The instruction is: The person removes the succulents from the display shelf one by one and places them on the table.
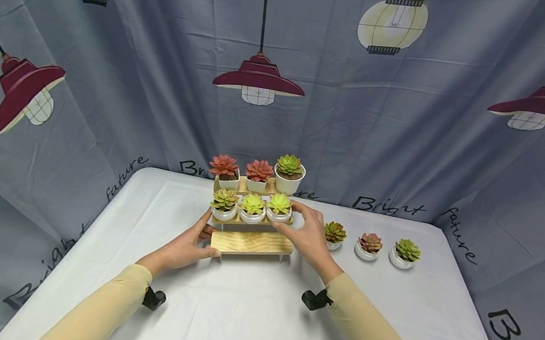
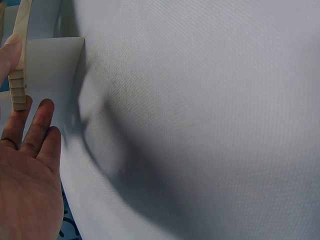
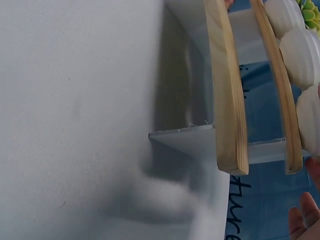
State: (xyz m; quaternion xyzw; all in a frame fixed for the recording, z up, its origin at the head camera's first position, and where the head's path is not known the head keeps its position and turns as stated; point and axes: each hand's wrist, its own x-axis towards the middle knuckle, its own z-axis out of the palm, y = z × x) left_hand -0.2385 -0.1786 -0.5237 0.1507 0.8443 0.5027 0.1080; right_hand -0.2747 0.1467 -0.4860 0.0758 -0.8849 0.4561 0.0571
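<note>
A three-tier wooden plant stand (image 1: 252, 243) with white side supports stands at the back of the table. Two red succulents and a green succulent (image 1: 288, 171) in white pots fill its top tier; three green ones in small white pots sit on the middle tier. My left hand (image 1: 184, 246) grips the left end of the stand, thumb on the lowest board (image 2: 19, 82). At the middle tier's right end, my right hand (image 1: 309, 236) holds the rightmost potted succulent (image 1: 279, 207) between thumb and fingers. In the right wrist view, only part of this hand (image 3: 307, 215) shows.
To the right of the stand, three small potted succulents stand in a row on the white tablecloth (image 1: 247, 322): one green-red partly behind my right hand, a pinkish one (image 1: 369, 245) and a green one (image 1: 406, 253). A grey-blue curtain (image 1: 157, 84) hangs behind and at both sides.
</note>
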